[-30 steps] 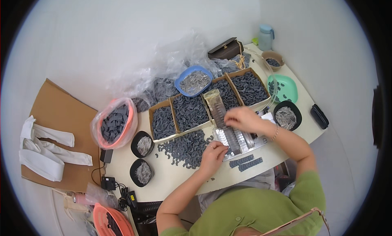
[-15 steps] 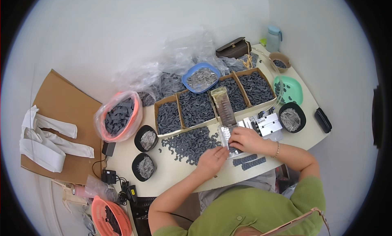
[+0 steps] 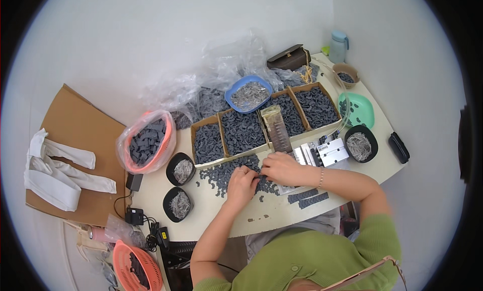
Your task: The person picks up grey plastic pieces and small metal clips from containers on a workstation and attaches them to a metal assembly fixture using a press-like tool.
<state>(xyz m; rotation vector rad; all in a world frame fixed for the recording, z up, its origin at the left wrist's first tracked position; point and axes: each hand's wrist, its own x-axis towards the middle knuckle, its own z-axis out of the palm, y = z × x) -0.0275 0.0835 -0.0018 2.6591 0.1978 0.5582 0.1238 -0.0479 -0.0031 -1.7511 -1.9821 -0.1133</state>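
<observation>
Both hands are over the right part of a loose pile of small dark grey curved pieces [image 3: 220,177] on the table. My left hand [image 3: 242,187] has its fingers bent and drawn together among the pieces. Close beside it, my right hand [image 3: 283,169] curls its fingers down at the pile's edge, fingertips nearly meeting the left ones. Whatever either hand pinches is too small to make out. Under and beside my right wrist is a silver metal fixture [image 3: 329,152], partly hidden. Two linked grey strips [image 3: 313,200] lie just in front of it.
Behind the pile stand cardboard trays [image 3: 211,162] of grey pieces, with a blue bowl [image 3: 232,106] of metal pins on them. Black bowls [image 3: 171,178] of pins sit left and right. A clear upright holder [image 3: 276,127] rises behind my right hand. A green tray [image 3: 369,109] is far right.
Both hands have moved left, from the metal fixture to the loose grey pieces. Some pieces at the pile's right side are now covered by them.
</observation>
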